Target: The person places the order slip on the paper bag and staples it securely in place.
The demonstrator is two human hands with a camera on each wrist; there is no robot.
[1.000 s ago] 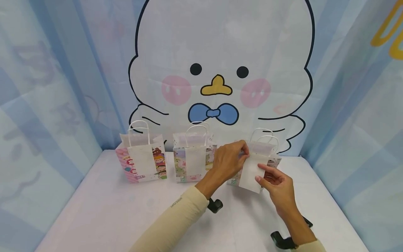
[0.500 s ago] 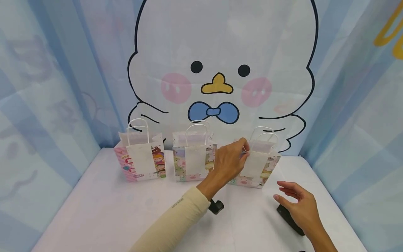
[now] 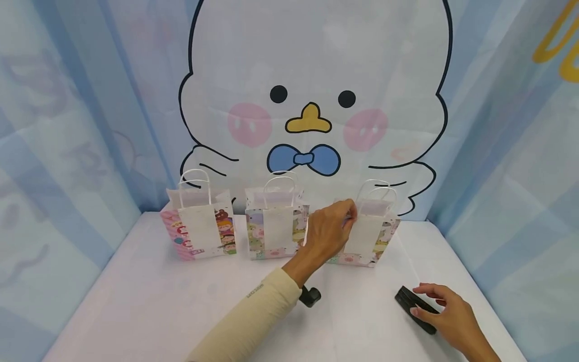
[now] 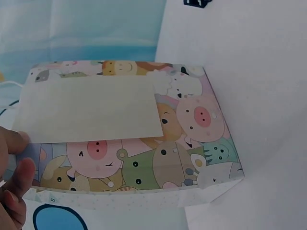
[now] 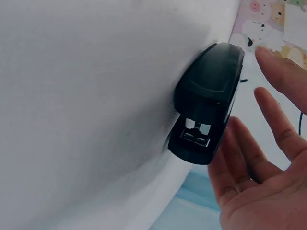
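Observation:
At the table's back right stands a paper gift bag printed with cartoon animals. A blank white paper strip lies over its front. My left hand pinches the strip and the bag's top edge between thumb and fingers, seen at the far left of the left wrist view. A black stapler lies on the table at the front right. Right beside it, my right hand has its fingers spread around the stapler's near side without gripping it. In the right wrist view the stapler shows its slightly gaping front end.
Two more gift bags stand to the left: a pink one and an animal-print one, both with white handles and white strips. The white table has a printed curtain behind. A black wrist-camera part shows under the left forearm.
My right hand has left the strip on the right bag and moved down and right to the stapler. The left hand keeps its pinch at the bag's top edge.

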